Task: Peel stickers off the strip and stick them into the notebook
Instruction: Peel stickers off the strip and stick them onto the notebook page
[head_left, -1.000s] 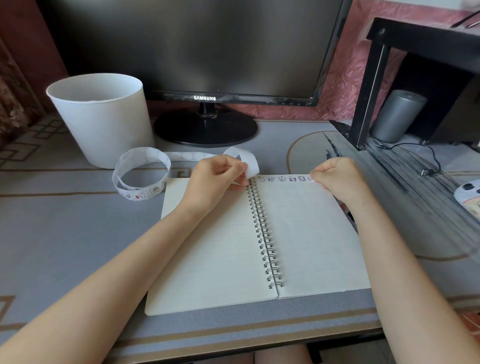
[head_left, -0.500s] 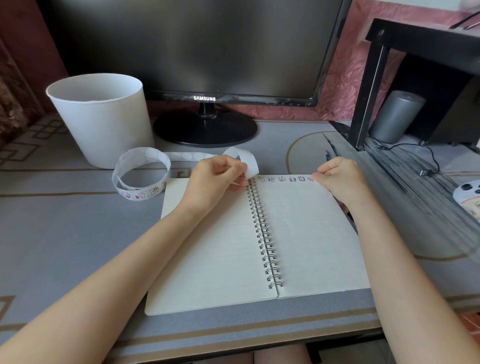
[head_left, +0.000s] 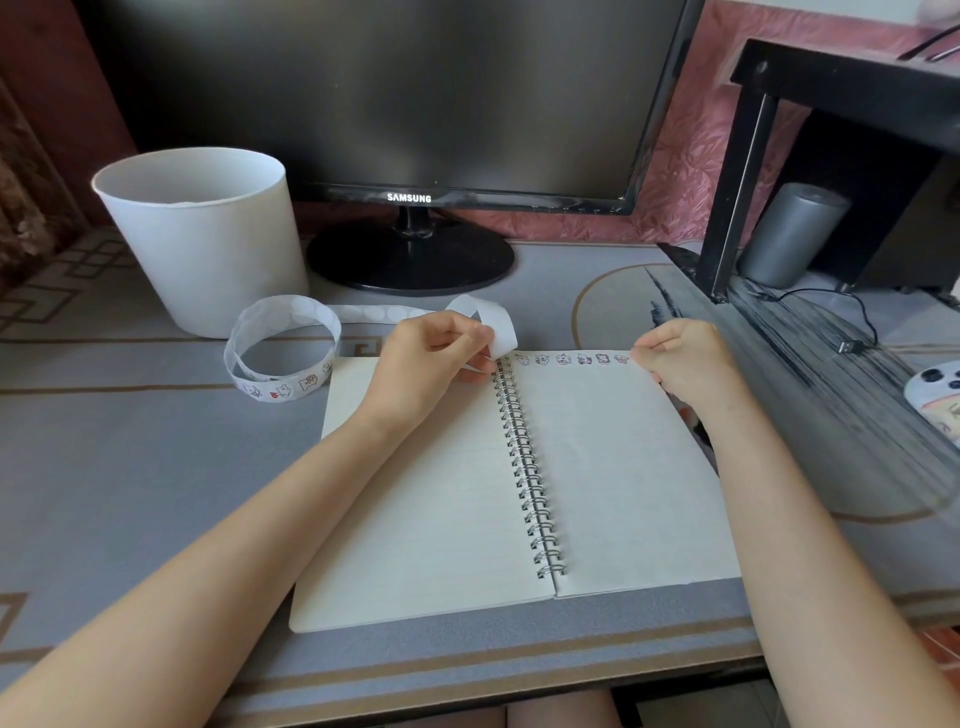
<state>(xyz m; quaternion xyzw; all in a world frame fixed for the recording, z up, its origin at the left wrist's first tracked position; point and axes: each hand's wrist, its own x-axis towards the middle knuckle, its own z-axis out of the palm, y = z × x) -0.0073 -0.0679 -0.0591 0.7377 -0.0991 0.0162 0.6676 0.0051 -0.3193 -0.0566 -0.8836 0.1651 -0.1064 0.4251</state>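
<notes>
An open spiral notebook (head_left: 597, 467) lies in front of me on the desk. A row of several small stickers (head_left: 563, 358) runs along the top of its right page. The white sticker strip (head_left: 283, 332) coils in a loop left of the notebook, and its tail curls over to the spiral binding. My left hand (head_left: 431, 358) pinches that curled tail just above the left page. My right hand (head_left: 685, 364) has its fingers curled, with the fingertips touching the top right corner of the right page beside the last sticker. No sticker shows in its fingers.
A white bin (head_left: 202, 239) stands at the back left, next to the monitor stand (head_left: 410, 260). A black shelf leg (head_left: 737, 171), a grey cylinder (head_left: 789, 234) and a loose cable plug (head_left: 852, 345) are at the right. A white patterned object (head_left: 935, 395) sits at the right edge.
My right hand has drawn back slightly to the right at the page's top corner, uncovering the last sticker in the row. My left hand keeps its hold on the strip.
</notes>
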